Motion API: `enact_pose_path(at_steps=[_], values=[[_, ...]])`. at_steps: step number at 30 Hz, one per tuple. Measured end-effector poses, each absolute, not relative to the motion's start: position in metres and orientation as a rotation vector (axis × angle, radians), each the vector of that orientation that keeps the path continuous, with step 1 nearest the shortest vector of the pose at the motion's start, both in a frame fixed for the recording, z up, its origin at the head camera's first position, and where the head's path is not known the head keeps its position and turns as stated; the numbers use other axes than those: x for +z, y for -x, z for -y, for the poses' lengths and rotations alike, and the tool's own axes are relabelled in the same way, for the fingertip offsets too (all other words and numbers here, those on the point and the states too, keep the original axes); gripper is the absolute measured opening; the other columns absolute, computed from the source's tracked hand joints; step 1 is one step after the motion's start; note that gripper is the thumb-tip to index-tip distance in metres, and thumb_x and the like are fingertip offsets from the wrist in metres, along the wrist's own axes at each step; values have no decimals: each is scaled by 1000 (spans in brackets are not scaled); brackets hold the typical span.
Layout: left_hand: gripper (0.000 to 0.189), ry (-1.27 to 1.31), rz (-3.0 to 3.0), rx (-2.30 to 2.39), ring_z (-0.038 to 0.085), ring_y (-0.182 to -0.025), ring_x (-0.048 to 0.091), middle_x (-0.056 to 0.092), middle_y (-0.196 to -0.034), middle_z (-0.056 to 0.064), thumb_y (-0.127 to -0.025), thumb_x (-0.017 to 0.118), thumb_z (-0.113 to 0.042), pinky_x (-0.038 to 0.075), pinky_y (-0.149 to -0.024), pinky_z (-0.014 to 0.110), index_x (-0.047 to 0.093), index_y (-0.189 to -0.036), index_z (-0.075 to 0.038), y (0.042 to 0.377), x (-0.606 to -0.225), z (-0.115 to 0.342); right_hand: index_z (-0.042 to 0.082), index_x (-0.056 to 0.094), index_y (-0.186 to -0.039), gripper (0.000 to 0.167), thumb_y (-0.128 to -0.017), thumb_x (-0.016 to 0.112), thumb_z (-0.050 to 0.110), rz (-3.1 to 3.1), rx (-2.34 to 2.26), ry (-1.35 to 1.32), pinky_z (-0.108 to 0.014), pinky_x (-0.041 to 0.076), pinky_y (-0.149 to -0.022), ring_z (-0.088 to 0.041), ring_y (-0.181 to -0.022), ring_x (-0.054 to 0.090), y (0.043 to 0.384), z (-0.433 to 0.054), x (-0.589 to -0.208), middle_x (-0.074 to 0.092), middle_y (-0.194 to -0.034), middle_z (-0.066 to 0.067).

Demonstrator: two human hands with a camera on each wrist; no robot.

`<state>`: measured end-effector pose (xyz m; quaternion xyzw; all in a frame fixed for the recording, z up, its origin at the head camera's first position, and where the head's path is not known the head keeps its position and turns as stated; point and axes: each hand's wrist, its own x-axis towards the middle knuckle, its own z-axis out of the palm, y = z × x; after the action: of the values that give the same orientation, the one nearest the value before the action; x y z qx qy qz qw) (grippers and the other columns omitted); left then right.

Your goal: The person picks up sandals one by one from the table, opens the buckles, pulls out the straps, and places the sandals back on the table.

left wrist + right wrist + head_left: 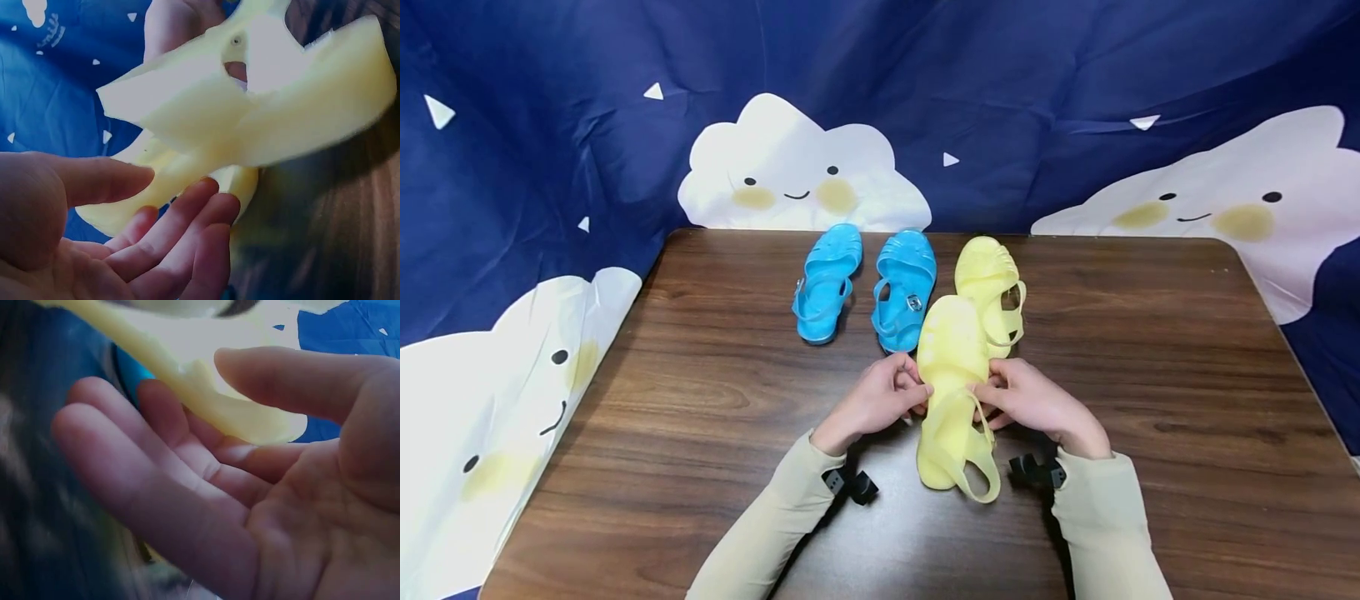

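Both hands hold a yellow jelly sandal (953,350) over the middle of the table, toe pointing to the far side and heel strap toward the person. My left hand (883,393) pinches its left edge at midfoot, thumb on top and fingers below, as the left wrist view shows. On the opposite edge, my right hand (1028,398) grips it likewise, with the thumb (275,378) over the sandal in the right wrist view. Another yellow sandal (987,260) lies just behind on the table, its left side partly covered by the held one in the head view.
Two blue jelly sandals (906,267) lie side by side left of the yellow ones, toes at the far edge. The brown wooden table (700,392) backs onto a dark blue cloth (992,75) printed with clouds. Small black devices (853,485) are strapped to both wrists.
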<state>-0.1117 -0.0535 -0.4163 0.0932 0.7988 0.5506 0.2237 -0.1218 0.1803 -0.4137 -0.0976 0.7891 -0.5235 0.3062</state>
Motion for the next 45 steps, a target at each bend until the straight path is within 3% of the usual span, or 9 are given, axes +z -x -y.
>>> enact_pose_path(at_steps=[7,13,18,24,32,45], values=[[14,-224,-2183,1458,32,-70,67,71,-79,15,-95,59,-16,55,-59,39,53,-94,-3,113,-425,58,-1,56,-88,23,-95,60,20,-2170,-1272,290,-38,59,-64,-21,-67,66,121,-177,-420,66,-76,-12],[11,-210,-2184,1350,27,-64,65,69,-74,7,-96,55,-15,52,-54,29,58,-91,-5,115,-432,59,-1,60,-81,27,-92,63,24,-2239,-1153,357,-34,57,-62,-19,-66,64,120,-178,-423,66,-72,-10],[13,-222,-2168,1282,17,-60,60,69,-78,12,-96,54,-14,47,-51,24,58,-87,-5,114,-435,60,3,62,-74,32,-91,65,30,-2276,-1026,445,-27,47,-55,-15,-57,56,119,-181,-425,61,-64,-5],[14,-247,-2195,1190,17,-62,61,68,-76,9,-95,55,-15,47,-49,24,60,-86,-6,114,-437,61,7,60,-69,35,-90,65,34,-2308,-929,500,-25,40,-52,-12,-52,49,120,-181,-429,54,-58,1],[16,-274,-2234,1127,15,-56,56,66,-72,5,-96,54,-15,44,-48,23,61,-83,-7,117,-438,60,13,50,-61,36,-91,63,28,-2387,-833,498,-25,38,-51,-10,-47,45,122,-177,-434,47,-50,6],[20,-302,-2228,1108,11,-53,52,63,-72,3,-98,53,-17,43,-49,21,60,-83,-7,121,-440,59,13,52,-60,36,-92,61,28,-2382,-839,469,-26,39,-51,-11,-48,46,124,-179,-434,49,-52,5]])
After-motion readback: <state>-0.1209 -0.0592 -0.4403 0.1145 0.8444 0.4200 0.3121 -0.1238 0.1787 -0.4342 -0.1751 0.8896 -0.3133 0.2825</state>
